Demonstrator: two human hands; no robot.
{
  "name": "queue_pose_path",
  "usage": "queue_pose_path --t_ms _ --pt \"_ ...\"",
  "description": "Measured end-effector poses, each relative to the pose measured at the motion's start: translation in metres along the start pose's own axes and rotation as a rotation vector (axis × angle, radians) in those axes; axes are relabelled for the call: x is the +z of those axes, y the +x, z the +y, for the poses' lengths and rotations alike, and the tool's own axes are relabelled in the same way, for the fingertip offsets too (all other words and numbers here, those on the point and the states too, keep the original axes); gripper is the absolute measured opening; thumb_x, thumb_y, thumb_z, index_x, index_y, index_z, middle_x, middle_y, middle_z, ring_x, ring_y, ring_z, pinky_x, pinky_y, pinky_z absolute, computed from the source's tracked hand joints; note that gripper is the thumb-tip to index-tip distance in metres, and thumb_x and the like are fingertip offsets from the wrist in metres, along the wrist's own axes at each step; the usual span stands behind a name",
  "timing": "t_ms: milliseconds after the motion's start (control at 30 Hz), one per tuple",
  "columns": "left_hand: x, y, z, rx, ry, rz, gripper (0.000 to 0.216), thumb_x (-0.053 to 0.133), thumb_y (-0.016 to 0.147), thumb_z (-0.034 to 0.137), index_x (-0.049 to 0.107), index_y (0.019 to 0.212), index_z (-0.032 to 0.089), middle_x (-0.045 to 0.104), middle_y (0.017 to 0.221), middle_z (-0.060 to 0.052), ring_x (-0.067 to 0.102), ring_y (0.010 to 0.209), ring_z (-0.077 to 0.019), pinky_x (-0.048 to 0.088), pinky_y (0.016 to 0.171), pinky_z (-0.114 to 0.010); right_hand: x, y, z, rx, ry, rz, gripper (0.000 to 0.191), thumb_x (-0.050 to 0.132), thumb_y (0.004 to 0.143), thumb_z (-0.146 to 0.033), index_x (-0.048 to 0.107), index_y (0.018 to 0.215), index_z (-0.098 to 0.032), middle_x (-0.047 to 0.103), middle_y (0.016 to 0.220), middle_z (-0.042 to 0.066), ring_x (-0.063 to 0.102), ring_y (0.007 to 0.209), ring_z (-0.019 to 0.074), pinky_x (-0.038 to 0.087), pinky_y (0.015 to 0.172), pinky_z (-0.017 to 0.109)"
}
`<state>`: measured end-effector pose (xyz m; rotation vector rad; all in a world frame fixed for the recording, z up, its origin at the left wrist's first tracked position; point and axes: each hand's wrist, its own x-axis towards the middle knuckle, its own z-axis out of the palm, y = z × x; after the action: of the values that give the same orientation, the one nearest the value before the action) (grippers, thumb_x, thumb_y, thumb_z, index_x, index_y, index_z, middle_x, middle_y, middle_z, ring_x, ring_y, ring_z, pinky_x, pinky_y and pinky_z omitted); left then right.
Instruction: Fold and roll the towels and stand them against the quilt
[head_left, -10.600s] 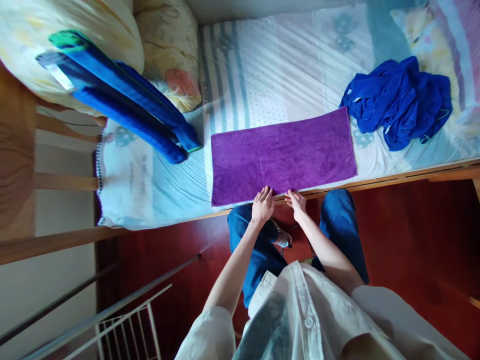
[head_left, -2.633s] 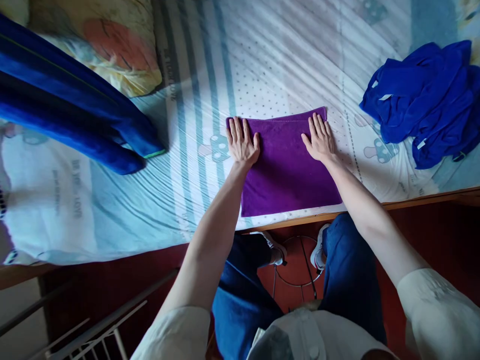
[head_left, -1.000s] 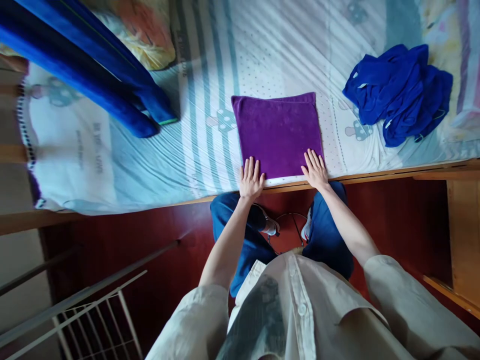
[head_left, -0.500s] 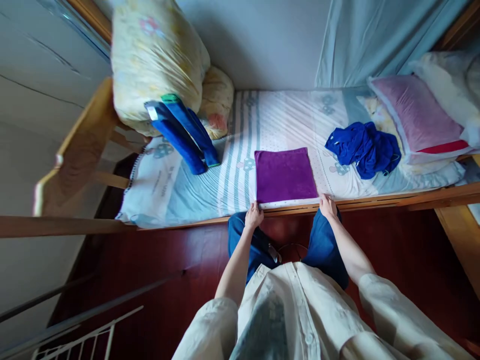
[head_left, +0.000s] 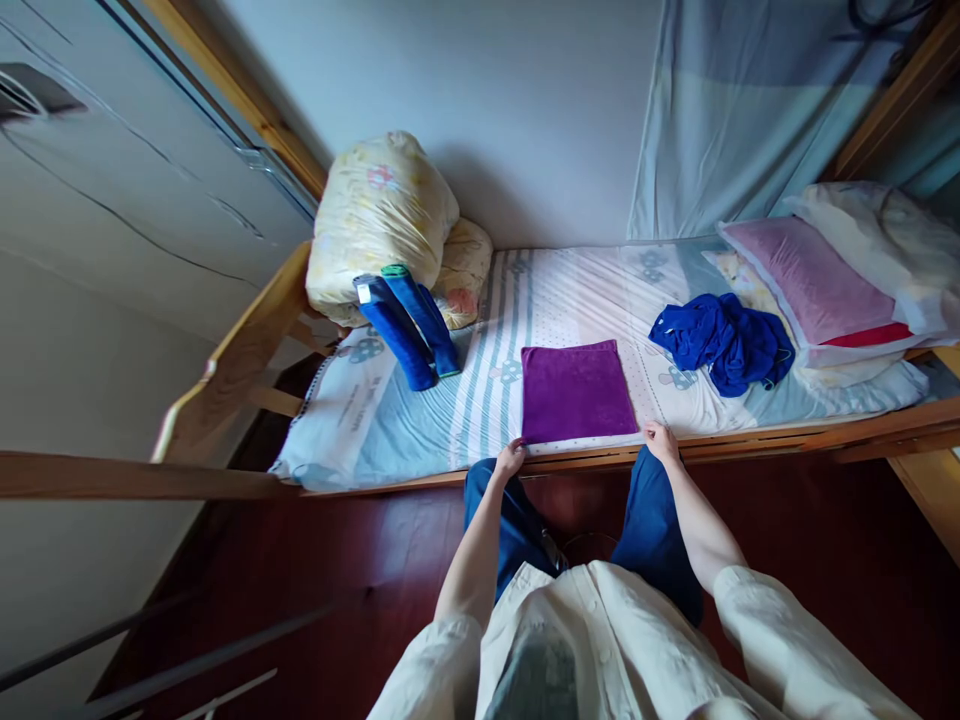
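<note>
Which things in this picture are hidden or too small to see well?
- Head view: left hand and right hand at the purple towel's near corners; too small to tell their grip.
- Blue cloth pile: crumpled, piece count unclear.
- Folded blue towels: count unclear.
- Feet: hidden by the person's own body.

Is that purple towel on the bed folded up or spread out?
Folded. The purple terry towel lies as a compact, flat square at the striped bed sheet's near edge, its corners touched by both hands.
</note>
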<state>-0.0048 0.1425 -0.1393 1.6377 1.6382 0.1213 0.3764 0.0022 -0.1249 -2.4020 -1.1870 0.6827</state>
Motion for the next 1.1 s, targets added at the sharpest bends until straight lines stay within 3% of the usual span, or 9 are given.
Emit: queue_pose_path --t_ms 267,533,667,833,1100 --pt "0.004 0.014 -0.011 -0.04 -0.123 0.049 0.04 0.063 0.084 0.021 0.073 0.123 0.015 0.079 0.104 -0.011 0.073 0.108 -0.0268 0.056 0.095 -0.035 0.018 0.018 -0.001 -0.04 0.047 -0.06 0.036 0.063 0.089 -0.015 0.072 0.122 -0.025 0.079 0.115 0.002 0.076 0.098 0.0172 0.057 0.096 0.031" --pt "0.017 0.026 -0.021 -0.067 -0.176 0.08 0.04 0.062 0.079 0.017 0.076 0.117 0.016 0.079 0.096 -0.006 0.075 0.095 -0.0231 0.056 0.085 -0.03 0.022 0.02 -0.005 0.011 -0.011 -0.072 0.043 0.07 0.087 -0.014 0.071 0.127 -0.029 0.079 0.107 0.002 0.074 0.103 0.0218 0.057 0.097 0.036" --pt "0.021 0.029 -0.022 -0.09 -0.179 0.097 0.041 0.064 0.075 0.016 0.077 0.113 0.016 0.076 0.083 -0.003 0.075 0.087 -0.0219 0.056 0.08 -0.028 0.023 0.022 -0.009 0.014 -0.012 -0.099 0.044 0.068 0.086 -0.01 0.073 0.125 -0.03 0.078 0.112 0.002 0.074 0.106 0.0214 0.057 0.095 0.034" --pt "0.023 0.03 -0.019 -0.111 -0.176 0.132 0.042 0.064 0.073 0.012 0.077 0.113 0.015 0.076 0.082 -0.004 0.075 0.086 -0.0207 0.055 0.078 -0.026 0.023 0.025 -0.009 0.001 0.025 -0.12 0.041 0.065 0.085 -0.007 0.076 0.118 -0.029 0.078 0.11 0.003 0.075 0.101 0.0201 0.058 0.09 0.032" --pt "0.021 0.01 -0.013 -0.059 -0.109 0.212 0.036 0.062 0.071 0.004 0.078 0.102 0.015 0.076 0.084 -0.006 0.075 0.09 -0.0245 0.055 0.084 -0.03 0.016 0.012 -0.015 -0.004 -0.008 -0.09 0.031 0.079 0.075 -0.009 0.079 0.1 -0.027 0.079 0.101 0.003 0.075 0.099 0.0218 0.058 0.088 0.031"
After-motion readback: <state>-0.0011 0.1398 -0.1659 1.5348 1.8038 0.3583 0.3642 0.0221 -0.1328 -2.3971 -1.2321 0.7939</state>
